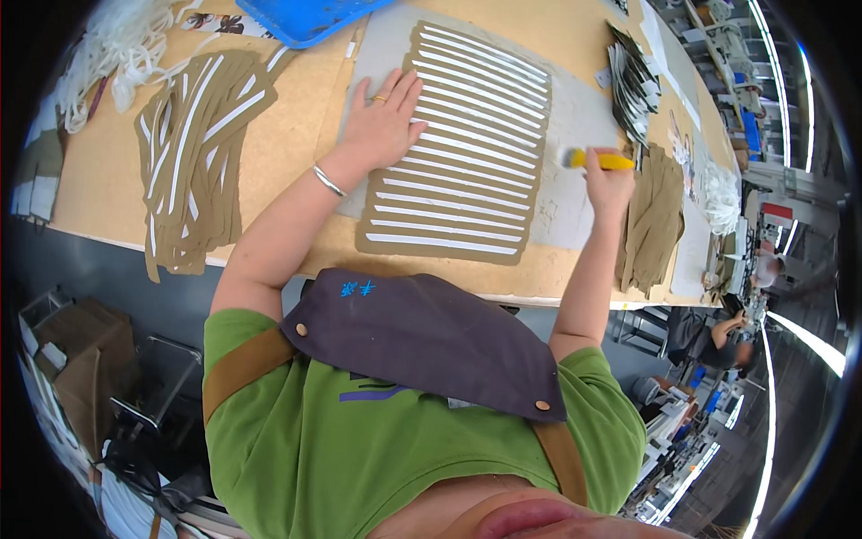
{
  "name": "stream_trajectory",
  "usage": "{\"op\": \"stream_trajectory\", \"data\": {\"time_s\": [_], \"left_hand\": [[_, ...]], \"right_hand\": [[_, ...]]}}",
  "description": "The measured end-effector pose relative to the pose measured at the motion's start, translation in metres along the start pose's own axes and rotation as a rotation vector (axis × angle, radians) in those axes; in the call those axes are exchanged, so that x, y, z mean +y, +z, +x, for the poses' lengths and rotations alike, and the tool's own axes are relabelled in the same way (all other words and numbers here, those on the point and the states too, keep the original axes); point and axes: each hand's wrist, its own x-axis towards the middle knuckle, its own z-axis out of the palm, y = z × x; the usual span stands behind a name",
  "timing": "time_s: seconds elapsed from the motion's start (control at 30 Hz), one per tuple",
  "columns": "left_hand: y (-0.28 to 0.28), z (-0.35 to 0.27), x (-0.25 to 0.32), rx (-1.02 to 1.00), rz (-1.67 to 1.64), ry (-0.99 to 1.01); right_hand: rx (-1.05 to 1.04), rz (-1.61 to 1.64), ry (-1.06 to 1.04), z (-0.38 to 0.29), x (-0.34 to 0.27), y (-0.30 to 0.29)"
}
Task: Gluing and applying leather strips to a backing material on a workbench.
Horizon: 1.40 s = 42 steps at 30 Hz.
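Several brown strips with white bands [465,145] lie side by side on a grey sheet [572,222], in a close-set row before me. My left hand [384,121] rests flat on the left ends of the upper strips, fingers spread, holding nothing. To the right of the row, my right hand [608,182] grips a brush with a yellow handle [616,162]; its bristles point left, over the grey sheet. Whether the bristles touch the sheet I cannot tell.
Left lies a loose pile of brown strips with white bands [195,155], below white cords [124,50]. A blue plastic tray [310,17] is at the top. Plain brown strips [650,215] and dark pieces [633,84] lie right. A person [727,343] is far off at right.
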Motion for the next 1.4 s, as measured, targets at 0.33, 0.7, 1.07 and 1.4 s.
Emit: {"op": "stream_trajectory", "data": {"time_s": [0.33, 0.7, 1.07, 1.4], "left_hand": [[-0.001, 0.000, -0.001, 0.030, -0.016, 0.021], [0.005, 0.000, -0.001, 0.040, 0.011, 0.026], [-0.029, -0.056, 0.014, -0.074, -0.060, 0.138], [-0.018, -0.081, 0.020, -0.036, -0.097, 0.143]], "right_hand": [[-0.166, 0.125, 0.075, -0.026, -0.014, 0.015], [-0.258, 0.136, -0.314, -0.070, -0.085, 0.056], [-0.215, 0.231, -0.065, -0.082, -0.084, 0.034], [-0.152, -0.155, 0.094, -0.066, -0.029, -0.023]]}}
